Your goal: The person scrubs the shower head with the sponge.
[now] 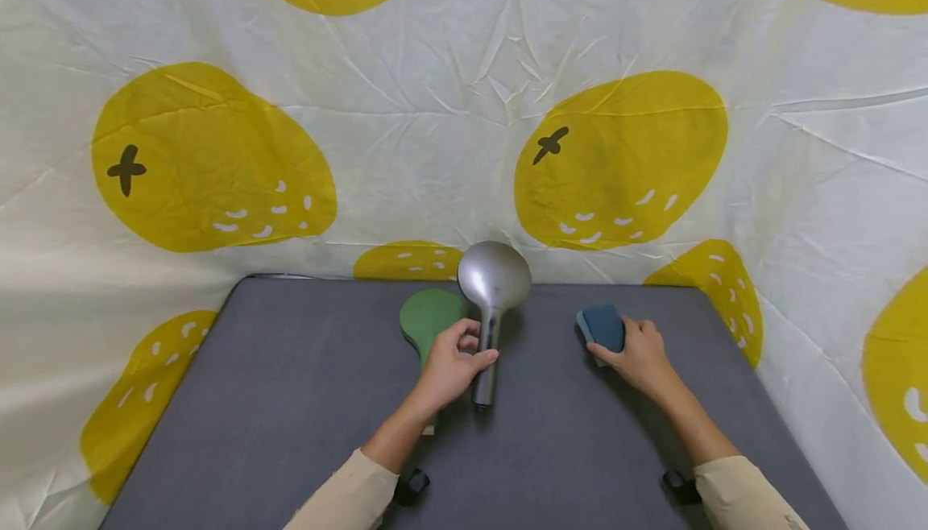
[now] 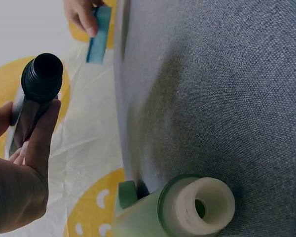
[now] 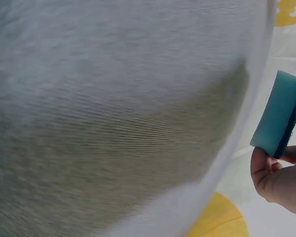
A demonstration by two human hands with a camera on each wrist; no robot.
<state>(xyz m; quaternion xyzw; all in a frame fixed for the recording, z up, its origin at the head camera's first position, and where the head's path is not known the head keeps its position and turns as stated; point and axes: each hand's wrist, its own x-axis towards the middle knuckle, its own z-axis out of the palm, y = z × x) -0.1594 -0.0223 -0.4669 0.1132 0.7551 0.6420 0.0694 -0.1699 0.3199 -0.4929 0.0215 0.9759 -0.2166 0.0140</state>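
My left hand (image 1: 451, 362) grips the handle of a silver handheld shower head (image 1: 495, 275), thumb on one side and fingers on the other. Its round head points away from me, and the left wrist view shows a black threaded opening (image 2: 45, 71) at the handle's end. Beside and partly behind that hand lies a green round-headed thing with a handle (image 1: 429, 316), whose hollow whitish end (image 2: 222, 205) faces the left wrist camera. On the right, my right hand (image 1: 644, 357) pinches a sponge (image 3: 278, 113), light teal with a dark blue scouring side, between thumb and fingers.
Both hands are over a grey cloth-covered table (image 1: 290, 401). A white curtain (image 1: 420, 167) with yellow fruit prints hangs behind the far edge and along both sides. A small pale green thing (image 1: 600, 362) shows just below the sponge.
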